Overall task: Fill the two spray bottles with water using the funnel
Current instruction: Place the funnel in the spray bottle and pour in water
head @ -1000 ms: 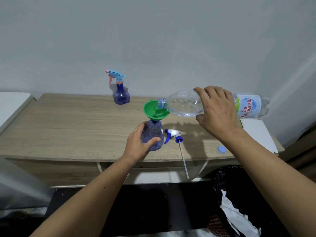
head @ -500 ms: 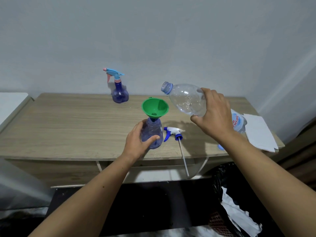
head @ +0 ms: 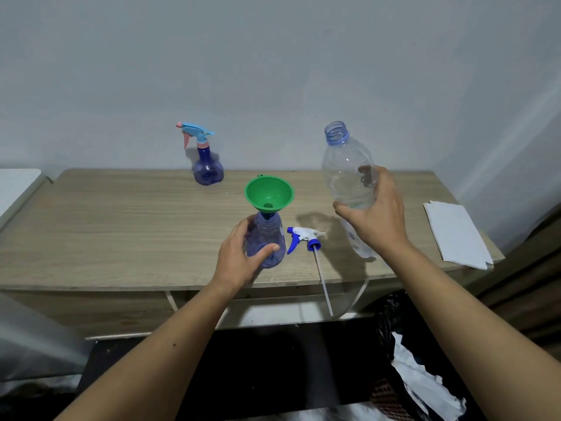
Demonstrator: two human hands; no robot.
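Head view: left hand (head: 239, 256) wrapped around open purple spray bottle (head: 267, 238) near counter (head: 121, 226) front edge, green funnel (head: 269, 194) seated in its neck, right hand (head: 378, 217) gripping clear water bottle (head: 347, 174) upright, uncapped, detached spray head (head: 305, 237) lying between, second spray bottle (head: 206, 165) capped at the back, white paper (head: 455, 232) at right.

Two spray bottles, one funnel, one water bottle on my desk (head: 121, 226).

I count two blue spray bottles: one under my left grip (head: 239, 256), uncapped (head: 267, 238), and one capped at the back (head: 206, 165). One green funnel (head: 268, 194), one clear water bottle (head: 349, 177) in my right grip (head: 376, 220), one loose trigger head (head: 303, 237), one stack of white paper (head: 455, 235).
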